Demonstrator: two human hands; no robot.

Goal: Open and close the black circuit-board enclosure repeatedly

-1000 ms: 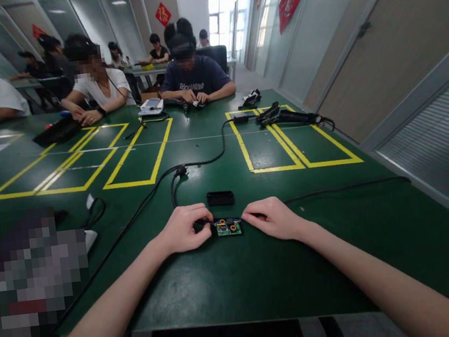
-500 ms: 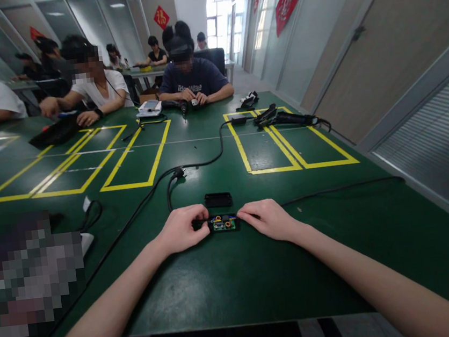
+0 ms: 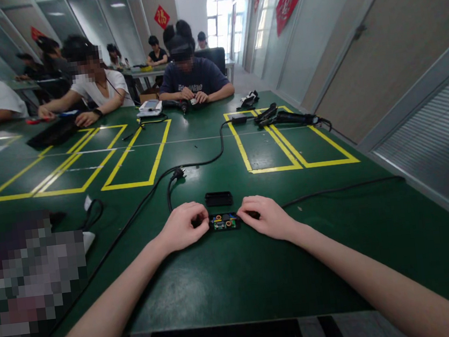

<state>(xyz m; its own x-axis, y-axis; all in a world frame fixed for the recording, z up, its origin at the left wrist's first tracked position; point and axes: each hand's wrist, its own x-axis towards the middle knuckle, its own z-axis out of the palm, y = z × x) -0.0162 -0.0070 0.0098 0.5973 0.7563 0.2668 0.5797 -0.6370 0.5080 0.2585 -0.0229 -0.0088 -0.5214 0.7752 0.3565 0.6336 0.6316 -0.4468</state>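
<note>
Open black box
Green board inside it; black lid, hollow side up, lies just behind the box.

Green table: circuit-board case, black shell, cables

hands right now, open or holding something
Left hand: closed at left end of circuit-board case; exact grip hidden.
Right hand: closed at its right end, grip hidden too.

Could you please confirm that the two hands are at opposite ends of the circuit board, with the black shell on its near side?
Not quite: the head view shows the black shell on the far side of the circuit board. The left hand and right hand are indeed at the board's opposite ends.
</note>
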